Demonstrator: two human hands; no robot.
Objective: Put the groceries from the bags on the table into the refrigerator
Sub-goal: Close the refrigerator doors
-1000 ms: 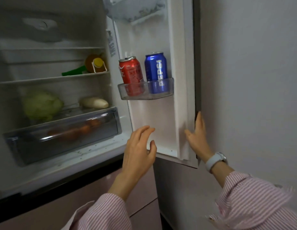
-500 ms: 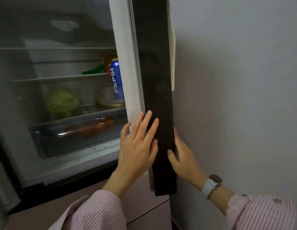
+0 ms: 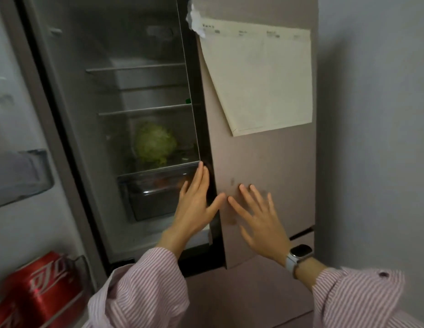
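Both hands lie flat with straight fingers on the right refrigerator door (image 3: 265, 166): the left hand (image 3: 194, 204) on its dark edge, the right hand (image 3: 258, 218) on its pink front. Inside sits a cabbage (image 3: 155, 143) above the drawer (image 3: 156, 192); a red can (image 3: 38, 287) stands in the left door

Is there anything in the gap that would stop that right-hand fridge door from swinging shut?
Nothing visible does. The door is partly open, with both hands on it: left hand at its dark edge, right hand flat on its front. The cabbage sits well back inside.
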